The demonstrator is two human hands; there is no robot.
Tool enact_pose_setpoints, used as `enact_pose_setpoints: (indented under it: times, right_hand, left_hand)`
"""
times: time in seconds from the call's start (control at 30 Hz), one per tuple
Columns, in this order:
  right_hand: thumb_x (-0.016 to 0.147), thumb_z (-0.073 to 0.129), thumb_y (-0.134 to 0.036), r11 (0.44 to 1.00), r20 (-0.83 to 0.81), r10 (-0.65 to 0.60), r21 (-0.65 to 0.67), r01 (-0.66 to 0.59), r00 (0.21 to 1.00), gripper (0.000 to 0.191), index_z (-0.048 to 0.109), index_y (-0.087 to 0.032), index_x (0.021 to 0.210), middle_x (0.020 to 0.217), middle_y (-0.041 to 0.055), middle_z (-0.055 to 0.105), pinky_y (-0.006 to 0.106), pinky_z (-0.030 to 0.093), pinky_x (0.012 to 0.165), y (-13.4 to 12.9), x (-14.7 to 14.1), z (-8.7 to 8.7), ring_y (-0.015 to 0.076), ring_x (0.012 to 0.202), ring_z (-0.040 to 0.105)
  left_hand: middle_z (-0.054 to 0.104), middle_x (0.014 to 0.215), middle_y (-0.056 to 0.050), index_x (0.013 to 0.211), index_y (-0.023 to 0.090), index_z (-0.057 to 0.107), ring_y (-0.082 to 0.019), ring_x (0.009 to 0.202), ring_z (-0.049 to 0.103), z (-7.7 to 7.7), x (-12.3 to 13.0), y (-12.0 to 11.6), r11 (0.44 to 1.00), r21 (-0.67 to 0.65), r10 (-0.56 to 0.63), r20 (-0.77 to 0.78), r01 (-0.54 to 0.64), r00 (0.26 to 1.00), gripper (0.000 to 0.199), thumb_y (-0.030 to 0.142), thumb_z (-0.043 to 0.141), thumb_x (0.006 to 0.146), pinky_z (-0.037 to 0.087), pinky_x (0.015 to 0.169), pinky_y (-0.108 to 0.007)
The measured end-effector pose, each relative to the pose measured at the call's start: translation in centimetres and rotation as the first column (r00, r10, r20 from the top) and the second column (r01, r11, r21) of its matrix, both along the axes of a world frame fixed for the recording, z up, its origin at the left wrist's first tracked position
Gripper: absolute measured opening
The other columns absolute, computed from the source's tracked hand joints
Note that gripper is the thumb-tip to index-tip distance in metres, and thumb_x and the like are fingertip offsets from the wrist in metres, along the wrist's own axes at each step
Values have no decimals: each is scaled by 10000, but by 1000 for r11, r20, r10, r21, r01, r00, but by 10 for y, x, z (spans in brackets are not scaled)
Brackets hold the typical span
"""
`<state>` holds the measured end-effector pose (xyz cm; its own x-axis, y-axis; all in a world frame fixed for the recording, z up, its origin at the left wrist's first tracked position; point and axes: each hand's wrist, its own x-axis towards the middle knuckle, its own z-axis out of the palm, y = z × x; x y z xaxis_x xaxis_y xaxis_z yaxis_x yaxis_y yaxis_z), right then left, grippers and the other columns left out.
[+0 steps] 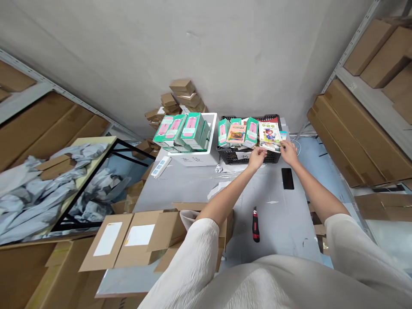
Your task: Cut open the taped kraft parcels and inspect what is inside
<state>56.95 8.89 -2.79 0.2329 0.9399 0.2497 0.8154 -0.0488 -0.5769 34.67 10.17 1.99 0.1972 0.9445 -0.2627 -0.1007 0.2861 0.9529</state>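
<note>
At the black crate, left hand and right hand reach out, pinching a booklet.

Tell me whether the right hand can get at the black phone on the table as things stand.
Probably yes: the right hand is close to the black phone lying on the grey table, and nothing seems to lie between them.

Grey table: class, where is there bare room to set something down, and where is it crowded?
Bare grey table lies between the black phone and red-handled utility knife, and between the white power strip and the cardboard box. It is crowded at the far end: the white tray and black plastic basket, with the left hand and right hand at the basket.
</note>
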Motion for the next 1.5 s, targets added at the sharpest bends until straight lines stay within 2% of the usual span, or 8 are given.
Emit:
enact_pose_setpoints:
  times: [0.3, 0.53, 0.7, 0.93, 1.07, 1.27, 1.4, 1.5]
  right_hand:
    - [1036, 515, -436, 997, 28, 39, -61, -38, 999, 545, 691, -254, 1518, 1659, 154, 578, 676, 322, 1219, -2, -9, 2, 419, 1519, 435]
    - [1059, 483, -435, 991, 46, 118, 51, -120, 992, 507, 724, -229, 1455, 1629, 170, 586, 630, 375, 1217, -53, -45, 17, 395, 1506, 458]
    - [1076, 482, -435, 970, -8, 236, 57, -235, 972, 473, 735, -246, 1428, 1605, 159, 604, 603, 407, 1194, -88, -108, 20, 387, 1482, 480]
    - [1068, 515, -428, 900, -126, 432, -14, -437, 893, 442, 760, -270, 1399, 1551, 154, 645, 613, 435, 1169, -140, -209, 4, 392, 1441, 533]
    - [1065, 521, -433, 861, -178, 489, -59, -505, 854, 426, 766, -283, 1379, 1526, 145, 668, 633, 435, 1187, -169, -251, -11, 386, 1450, 548]
    - [1030, 570, -520, 877, -315, 440, -50, -477, 841, 442, 771, -279, 1341, 1493, 145, 665, 563, 503, 1181, -193, -282, -26, 352, 1438, 577]
    - [961, 654, -579, 950, -426, 259, -47, -307, 867, 610, 677, -264, 1483, 1654, 184, 498, 537, 573, 1102, -209, -294, -32, 357, 1423, 591]
    - [948, 654, -585, 992, -525, 71, -53, -116, 848, 692, 598, -262, 1558, 1642, 182, 509, 516, 581, 1111, -222, -301, -35, 332, 1357, 644]
  left_hand:
    - [772, 885, -46, 866, 195, 729, -189, 793, 730, 1, -21, -9, 1000, -17, -10, -22, 9, 1000, 96, 119, 774, 830, 574, 834, -347]
    - [792, 928, -66, 926, 194, 728, -196, 841, 745, 6, -64, -39, 1000, 13, 7, -84, -6, 996, 90, 274, 768, 912, 551, 774, -300]
    - [783, 898, -56, 881, 199, 702, -166, 815, 735, -2, -123, -77, 994, 105, 37, -126, -24, 991, 351, 534, 721, 982, 544, 763, -276]
    - [742, 774, -43, 757, 203, 693, -170, 724, 680, -21, -227, -134, 989, 124, 96, -166, -76, 981, 410, 581, 778, 892, 541, 713, -292]
    - [706, 721, -23, 723, 213, 675, -175, 709, 652, -35, -284, -167, 981, 166, 136, -202, -103, 970, 429, 606, 738, 884, 554, 754, -316]
    - [694, 708, -21, 716, 230, 651, -190, 692, 640, -51, -363, -201, 971, 219, 175, -382, -95, 907, 367, 550, 736, 874, 514, 720, -318]
    - [759, 824, -53, 828, 231, 719, -247, 812, 713, -55, -405, -211, 961, 277, 141, -546, 19, 825, 304, 466, 615, 989, 551, 811, -358]
    - [810, 1025, -95, 962, 233, 767, -286, 1011, 743, -57, -426, -214, 921, 342, 98, -668, 187, 737, 308, 345, 499, 1061, 548, 973, -404]
